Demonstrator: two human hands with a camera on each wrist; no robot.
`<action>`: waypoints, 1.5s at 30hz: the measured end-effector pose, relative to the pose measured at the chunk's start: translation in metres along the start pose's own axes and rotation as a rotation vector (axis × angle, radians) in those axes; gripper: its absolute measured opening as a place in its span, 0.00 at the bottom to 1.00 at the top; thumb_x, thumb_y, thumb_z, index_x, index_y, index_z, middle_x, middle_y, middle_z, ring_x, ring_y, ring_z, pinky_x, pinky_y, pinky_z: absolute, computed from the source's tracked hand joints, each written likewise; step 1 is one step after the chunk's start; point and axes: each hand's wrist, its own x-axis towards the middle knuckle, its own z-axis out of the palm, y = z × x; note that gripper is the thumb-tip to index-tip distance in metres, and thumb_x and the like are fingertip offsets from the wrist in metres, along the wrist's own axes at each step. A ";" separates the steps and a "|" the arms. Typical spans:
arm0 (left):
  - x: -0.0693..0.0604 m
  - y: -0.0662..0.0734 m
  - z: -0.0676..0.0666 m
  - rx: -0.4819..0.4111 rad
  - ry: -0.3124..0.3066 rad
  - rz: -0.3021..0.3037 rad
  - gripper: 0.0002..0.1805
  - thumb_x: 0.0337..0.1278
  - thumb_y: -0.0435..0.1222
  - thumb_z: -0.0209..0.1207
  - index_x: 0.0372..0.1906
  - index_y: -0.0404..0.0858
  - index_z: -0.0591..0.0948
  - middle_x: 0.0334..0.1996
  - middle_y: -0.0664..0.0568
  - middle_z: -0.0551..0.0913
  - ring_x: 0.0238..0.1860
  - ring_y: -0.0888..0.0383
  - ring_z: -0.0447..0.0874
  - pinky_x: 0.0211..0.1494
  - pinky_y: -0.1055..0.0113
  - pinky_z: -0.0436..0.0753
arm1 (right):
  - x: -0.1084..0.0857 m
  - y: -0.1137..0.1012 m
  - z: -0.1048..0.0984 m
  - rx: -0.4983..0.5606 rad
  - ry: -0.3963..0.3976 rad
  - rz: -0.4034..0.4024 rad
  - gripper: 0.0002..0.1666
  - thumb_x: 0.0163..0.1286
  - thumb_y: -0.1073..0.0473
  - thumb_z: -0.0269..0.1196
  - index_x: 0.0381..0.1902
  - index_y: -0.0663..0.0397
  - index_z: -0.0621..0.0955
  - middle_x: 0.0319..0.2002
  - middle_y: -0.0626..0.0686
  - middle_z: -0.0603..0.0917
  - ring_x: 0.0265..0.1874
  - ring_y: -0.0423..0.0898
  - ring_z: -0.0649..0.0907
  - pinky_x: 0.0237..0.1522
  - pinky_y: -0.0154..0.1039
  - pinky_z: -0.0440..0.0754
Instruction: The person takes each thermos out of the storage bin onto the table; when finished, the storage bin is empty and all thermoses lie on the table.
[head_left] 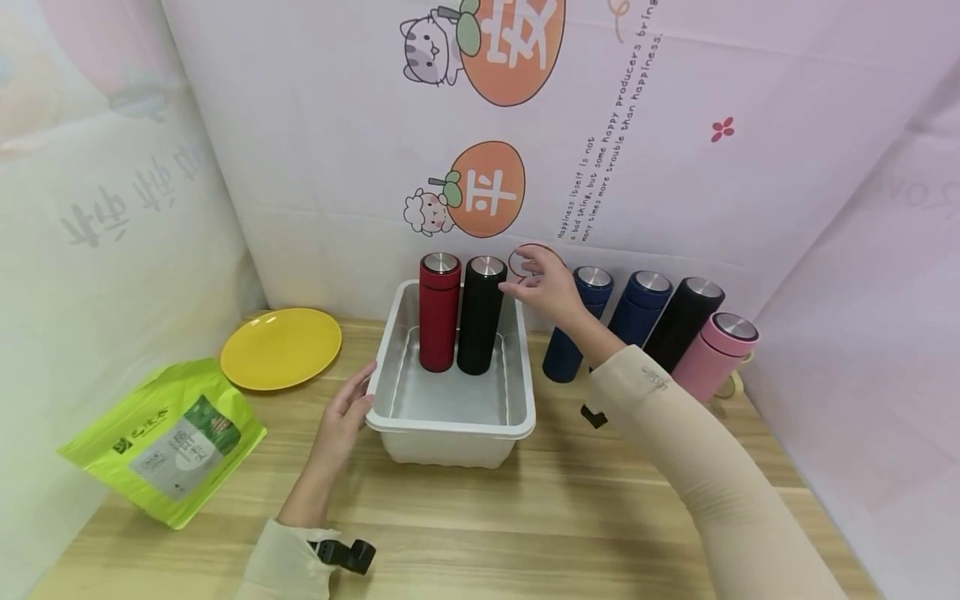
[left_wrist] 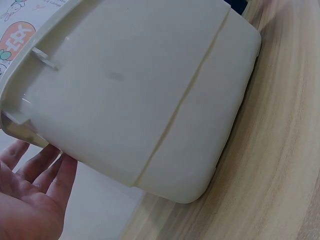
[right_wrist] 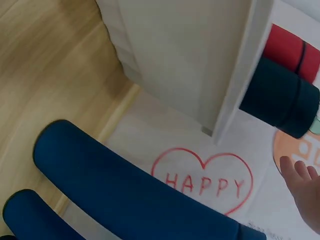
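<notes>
A grey-white bin (head_left: 453, 429) holds a red bottle (head_left: 438, 317) and a black bottle (head_left: 481, 321), both upright at its back. My left hand (head_left: 342, 425) touches the bin's left rim with its fingers; in the left wrist view the hand (left_wrist: 37, 190) lies against the bin's edge (left_wrist: 100, 172). My right hand (head_left: 551, 287) is raised beside the black bottle's lid, fingers spread and slightly bent, holding nothing. In the right wrist view that hand (right_wrist: 304, 192) shows at the right edge, apart from the black bottle (right_wrist: 280, 97).
Right of the bin stand two blue bottles (head_left: 564, 346) (head_left: 640, 308), another black bottle (head_left: 684, 321) and a pink bottle (head_left: 712, 358), partly behind my right arm. A yellow plate (head_left: 281, 348) and a green pouch (head_left: 176, 442) lie at the left. A printed cloth (head_left: 337, 167) hangs behind.
</notes>
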 end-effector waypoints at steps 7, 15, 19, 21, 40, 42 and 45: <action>0.000 -0.001 0.000 -0.011 0.004 -0.002 0.27 0.71 0.28 0.43 0.73 0.31 0.61 0.71 0.36 0.60 0.68 0.43 0.61 0.58 0.70 0.74 | 0.009 0.007 0.019 0.052 -0.078 0.075 0.41 0.63 0.52 0.70 0.71 0.52 0.68 0.70 0.54 0.66 0.64 0.52 0.71 0.58 0.52 0.75; -0.001 -0.002 -0.003 -0.024 0.002 0.017 0.26 0.72 0.28 0.42 0.72 0.30 0.61 0.71 0.35 0.59 0.69 0.43 0.59 0.59 0.69 0.74 | 0.014 0.009 0.039 0.157 -0.069 0.128 0.40 0.63 0.51 0.70 0.70 0.48 0.68 0.69 0.52 0.66 0.65 0.52 0.69 0.60 0.50 0.73; -0.001 -0.002 -0.003 -0.020 0.000 0.016 0.26 0.72 0.28 0.42 0.73 0.30 0.61 0.72 0.35 0.58 0.69 0.43 0.59 0.61 0.65 0.73 | 0.015 0.009 0.044 0.144 -0.035 0.134 0.39 0.63 0.52 0.70 0.70 0.47 0.68 0.68 0.53 0.67 0.65 0.52 0.69 0.60 0.49 0.74; -0.001 -0.001 -0.003 -0.018 0.002 0.013 0.26 0.72 0.28 0.42 0.73 0.30 0.61 0.71 0.35 0.59 0.69 0.43 0.59 0.61 0.64 0.73 | 0.015 0.009 0.045 0.138 -0.019 0.136 0.39 0.63 0.52 0.70 0.69 0.46 0.69 0.68 0.52 0.68 0.64 0.52 0.70 0.59 0.50 0.74; 0.000 -0.002 0.001 -0.032 0.005 0.017 0.27 0.70 0.27 0.42 0.72 0.29 0.61 0.71 0.35 0.60 0.68 0.42 0.62 0.60 0.63 0.74 | 0.001 -0.009 0.030 0.132 0.053 0.095 0.36 0.59 0.50 0.73 0.65 0.46 0.76 0.61 0.48 0.76 0.60 0.48 0.74 0.57 0.47 0.75; 0.000 -0.002 0.001 -0.031 0.007 0.017 0.27 0.70 0.27 0.42 0.72 0.29 0.61 0.71 0.34 0.60 0.67 0.42 0.62 0.60 0.62 0.74 | 0.001 -0.014 0.026 0.154 0.054 0.101 0.36 0.59 0.50 0.73 0.65 0.46 0.76 0.61 0.47 0.76 0.60 0.47 0.74 0.57 0.46 0.76; 0.001 -0.002 0.000 -0.029 0.009 0.016 0.27 0.70 0.26 0.42 0.72 0.28 0.61 0.71 0.34 0.60 0.68 0.42 0.61 0.60 0.63 0.74 | 0.002 -0.022 0.019 0.178 0.057 0.087 0.36 0.60 0.51 0.72 0.65 0.47 0.75 0.62 0.49 0.75 0.60 0.48 0.74 0.56 0.45 0.77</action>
